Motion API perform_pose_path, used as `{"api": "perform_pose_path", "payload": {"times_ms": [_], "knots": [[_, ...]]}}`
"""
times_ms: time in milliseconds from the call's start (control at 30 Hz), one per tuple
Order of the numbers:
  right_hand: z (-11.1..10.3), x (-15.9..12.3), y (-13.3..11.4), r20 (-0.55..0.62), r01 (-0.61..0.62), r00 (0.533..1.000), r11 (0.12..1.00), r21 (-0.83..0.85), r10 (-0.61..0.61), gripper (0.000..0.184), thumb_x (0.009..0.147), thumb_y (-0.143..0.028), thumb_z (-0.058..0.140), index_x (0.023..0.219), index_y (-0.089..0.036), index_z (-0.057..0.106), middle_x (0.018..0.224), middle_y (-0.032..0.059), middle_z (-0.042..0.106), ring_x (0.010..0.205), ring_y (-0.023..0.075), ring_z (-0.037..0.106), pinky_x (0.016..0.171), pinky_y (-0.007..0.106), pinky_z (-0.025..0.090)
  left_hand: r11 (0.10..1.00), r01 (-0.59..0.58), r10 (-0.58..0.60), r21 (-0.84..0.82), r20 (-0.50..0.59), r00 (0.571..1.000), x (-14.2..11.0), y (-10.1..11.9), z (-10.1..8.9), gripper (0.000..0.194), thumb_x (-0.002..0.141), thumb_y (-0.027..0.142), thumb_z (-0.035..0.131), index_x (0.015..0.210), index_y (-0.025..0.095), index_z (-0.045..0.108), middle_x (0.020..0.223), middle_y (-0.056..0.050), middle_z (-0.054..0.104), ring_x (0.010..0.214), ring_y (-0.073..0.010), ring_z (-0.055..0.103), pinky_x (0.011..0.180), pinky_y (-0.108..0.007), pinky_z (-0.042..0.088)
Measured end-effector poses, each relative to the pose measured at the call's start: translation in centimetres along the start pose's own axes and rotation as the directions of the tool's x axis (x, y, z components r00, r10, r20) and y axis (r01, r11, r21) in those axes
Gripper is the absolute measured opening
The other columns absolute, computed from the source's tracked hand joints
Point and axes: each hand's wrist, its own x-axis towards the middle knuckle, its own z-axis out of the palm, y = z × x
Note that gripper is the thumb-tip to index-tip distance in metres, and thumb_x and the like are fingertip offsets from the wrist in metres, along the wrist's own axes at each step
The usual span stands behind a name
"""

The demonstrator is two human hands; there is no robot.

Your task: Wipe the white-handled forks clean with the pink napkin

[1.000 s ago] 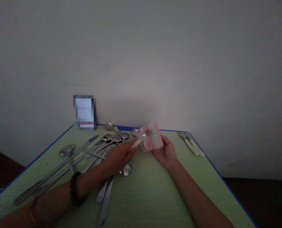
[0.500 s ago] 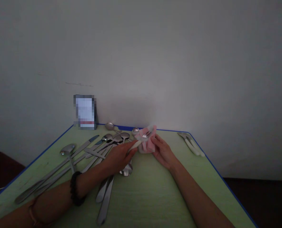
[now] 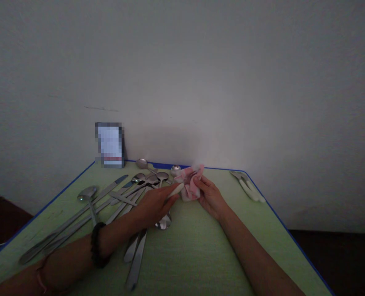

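Observation:
My left hand (image 3: 154, 205) is closed around the pale handle of a fork (image 3: 177, 190), which points away to the right. A pink and white cloth (image 3: 192, 193) lies round the fork's metal head, most of which is hidden in its folds. My right hand (image 3: 210, 195) grips this cloth from the right side, thumb on top and pressed against the head. Beneath and beside my left hand spreads a loose pile of metal spoons (image 3: 162, 176) and long-handled cutlery. One spoon bowl (image 3: 164, 222) shows just under my left fingers.
At the table's right edge lie white-handled forks (image 3: 246, 187). A table knife (image 3: 119, 181) and a ladle-like spoon (image 3: 88, 193) are on the left. A blurred-out phone-like device (image 3: 111, 146) leans against the wall (image 3: 182, 82). Blue edging (image 3: 281, 220) borders the green table (image 3: 200, 255).
My right thumb and the cloth have closed further over the fork's head, covering more of it. My left hand stays nearly in place on the handle.

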Motion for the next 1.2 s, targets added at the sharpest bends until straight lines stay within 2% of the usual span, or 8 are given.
{"api": "perform_pose_path", "payload": {"times_ms": [133, 267, 467, 633, 767, 1000, 1200], "knots": [[-0.1, 0.04, 0.07, -0.017, -0.01, 1.0, 1.0, 0.002, 0.01, 0.022, 0.067, -0.024, 0.075, 0.087, -0.018, 0.068, 0.077, -0.0016, 0.071, 0.061, 0.0104, 0.061, 0.066, 0.025, 0.05, 1.0, -0.01, 0.01, -0.006, 0.011, 1.0, -0.02, 0.04, -0.06, 0.043, 0.092, 0.03, 0.035, 0.131, 0.016, 0.048, 0.121, -0.01, 0.064, 0.103, -0.0228, 0.063, 0.086, -0.033, 0.048], [-0.02, 0.0, 0.1, -0.02, -0.018, 1.0, 1.0, 0.004, 0.018, 0.021, 0.068, -0.024, 0.075, 0.087, -0.017, 0.068, 0.074, -0.0013, 0.07, 0.062, 0.011, 0.061, 0.066, 0.025, 0.05, 1.0, -0.003, 0.003, -0.002, 0.026, 1.0, 0.01, 0.06, -0.08, 0.043, 0.092, 0.033, 0.037, 0.131, 0.019, 0.048, 0.113, -0.009, 0.068, 0.095, -0.0229, 0.066, 0.081, -0.033, 0.049], [0.2, -0.08, 0.03, -0.021, -0.026, 0.999, 1.0, 0.01, 0.026, 0.018, 0.072, -0.025, 0.071, 0.089, -0.018, 0.066, 0.073, -0.0014, 0.07, 0.061, 0.0118, 0.062, 0.064, 0.025, 0.049, 0.99, 0.109, -0.112, -0.092, -0.029, 0.993, -0.06, 0.34, -0.18, 0.047, 0.092, 0.037, 0.038, 0.136, 0.02, 0.042, 0.11, -0.009, 0.069, 0.093, -0.0236, 0.066, 0.08, -0.034, 0.049], [0.26, -0.1, -0.09, -0.013, -0.037, 0.999, 0.999, 0.039, 0.037, 0.018, 0.075, -0.026, 0.066, 0.092, -0.018, 0.066, 0.084, 0.0013, 0.072, 0.08, 0.0167, 0.066, 0.075, 0.029, 0.05, 0.991, 0.052, -0.061, -0.127, -0.068, 0.996, 0.01, 0.17, -0.1, 0.044, 0.092, 0.036, 0.037, 0.132, 0.019, 0.048, 0.117, -0.009, 0.066, 0.101, -0.0221, 0.064, 0.089, -0.033, 0.047], [0.25, -0.07, -0.18, 0.012, -0.052, 0.999, 0.996, 0.065, 0.052, 0.021, 0.079, -0.034, 0.061, 0.092, -0.018, 0.066, 0.087, 0.0024, 0.073, 0.088, 0.0188, 0.065, 0.081, 0.032, 0.05, 0.992, 0.054, -0.061, -0.118, -0.052, 0.997, 0.06, 0.05, -0.03, 0.045, 0.092, 0.037, 0.036, 0.133, 0.022, 0.048, 0.118, -0.007, 0.066, 0.101, -0.0215, 0.064, 0.087, -0.032, 0.047], [0.1, -0.05, -0.15, 0.019, -0.096, 0.995, 0.993, 0.069, 0.095, 0.023, 0.081, -0.035, 0.057, 0.091, -0.017, 0.067, 0.085, 0.0027, 0.073, 0.089, 0.0186, 0.066, 0.083, 0.033, 0.049, 0.994, 0.044, -0.047, -0.105, -0.031, 0.998, 0.05, 0.21, -0.22, 0.045, 0.093, 0.036, 0.036, 0.134, 0.02, 0.048, 0.106, -0.007, 0.071, 0.088, -0.0203, 0.067, 0.082, -0.031, 0.048], [-0.15, 0.01, -0.33, 0.004, -0.099, 0.995, 0.986, 0.134, 0.099, 0.022, 0.082, -0.034, 0.055, 0.091, -0.018, 0.067, 0.084, 0.0029, 0.074, 0.087, 0.0191, 0.067, 0.082, 0.033, 0.05, 0.993, 0.02, -0.026, -0.115, -0.052, 0.998, 0.15, 0.13, -0.14, 0.044, 0.093, 0.035, 0.035, 0.132, 0.02, 0.049, 0.109, -0.007, 0.069, 0.088, -0.0193, 0.066, 0.084, -0.031, 0.048]]}}
